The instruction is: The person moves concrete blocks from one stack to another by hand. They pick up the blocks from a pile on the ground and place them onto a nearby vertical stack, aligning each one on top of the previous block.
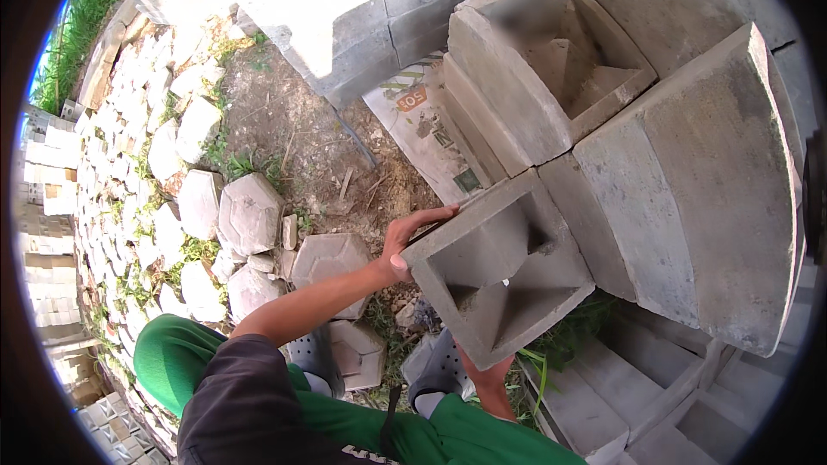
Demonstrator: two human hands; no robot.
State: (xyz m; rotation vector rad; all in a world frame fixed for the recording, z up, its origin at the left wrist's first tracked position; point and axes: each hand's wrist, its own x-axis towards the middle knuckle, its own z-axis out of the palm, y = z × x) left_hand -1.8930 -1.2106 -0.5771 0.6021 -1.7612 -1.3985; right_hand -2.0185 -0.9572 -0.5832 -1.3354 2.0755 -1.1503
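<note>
A grey square concrete block (pixel 450 314), hollow with slanted inner faces, is held tilted in front of me. My left hand (pixel 405 245) grips its left rim, fingers along the far side and thumb on the near side. My right hand (pixel 487 372) is at the block's near lower edge; its fingers are mostly hidden behind the block. The block's far right corner meets a stack of concrete pieces. On that stack sits a similar hollow block (pixel 491 90), its opening turned up toward me.
Large concrete slabs (pixel 680 198) rise on the right, with more hollow blocks (pixel 594 387) below. A printed bag (pixel 422 133) lies flat beside the stack. Hexagonal pavers (pixel 250 213) and broken stones cover the ground at left. Sunlit blocks (pixel 345 26) stand at the back.
</note>
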